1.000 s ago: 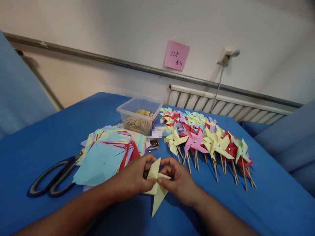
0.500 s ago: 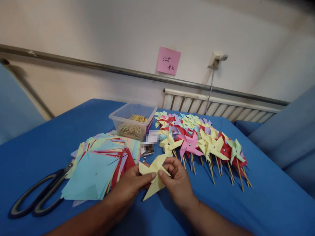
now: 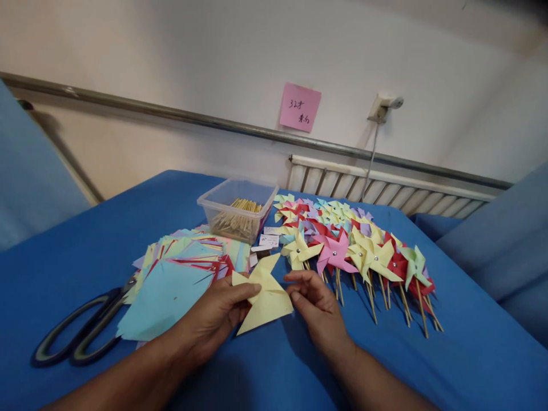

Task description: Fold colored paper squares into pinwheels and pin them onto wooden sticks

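Yellow paper [image 3: 265, 297], partly folded, sits low over the blue counter [image 3: 449, 354]; your left hand [image 3: 214, 311] pinches it, right hand [image 3: 314, 297] open beside. Loosen that pinch and the folds will likely spring apart.

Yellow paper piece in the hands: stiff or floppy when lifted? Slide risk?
Probably floppy and very light: the yellow paper piece is one thin cut sheet, pinched by the left hand. Its loose flaps likely bend. The right hand touches its edge; it may slide easily.
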### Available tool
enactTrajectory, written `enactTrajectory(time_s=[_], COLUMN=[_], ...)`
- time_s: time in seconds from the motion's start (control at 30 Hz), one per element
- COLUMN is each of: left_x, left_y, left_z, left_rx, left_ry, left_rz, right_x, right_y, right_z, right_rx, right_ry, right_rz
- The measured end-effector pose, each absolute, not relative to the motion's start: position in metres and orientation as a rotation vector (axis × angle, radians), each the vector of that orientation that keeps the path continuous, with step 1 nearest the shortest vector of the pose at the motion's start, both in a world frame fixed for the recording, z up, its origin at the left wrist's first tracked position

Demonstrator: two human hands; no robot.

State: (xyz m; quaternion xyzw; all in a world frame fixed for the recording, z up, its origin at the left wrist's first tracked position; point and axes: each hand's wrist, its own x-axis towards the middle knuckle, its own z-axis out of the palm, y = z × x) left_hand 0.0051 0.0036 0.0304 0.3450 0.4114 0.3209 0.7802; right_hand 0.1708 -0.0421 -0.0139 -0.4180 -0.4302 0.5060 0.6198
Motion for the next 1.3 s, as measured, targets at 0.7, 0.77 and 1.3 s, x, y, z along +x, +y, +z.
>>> enactTrajectory(time_s=[0.7, 0.77, 1.3], left_x=[0.002, 0.004, 0.007], left_y=[0.001, -0.001, 0.000], left_z=[0.024, 0.026, 0.019], left_rx=[1.147, 1.166, 1.212], left_ry=[1.072, 1.076, 1.132], left_rz=[0.618, 0.581, 0.582], right_x=[0.175, 0.176, 0.169], right_y=[-0.050, -0.051, -0.050], right_z=[0.000, 0.000, -0.009], right_rx=[-0.944, -0.971, -1.120], right_ry=[-1.591, -1.638, -1.562], right_rz=[0.941, 0.936, 0.848])
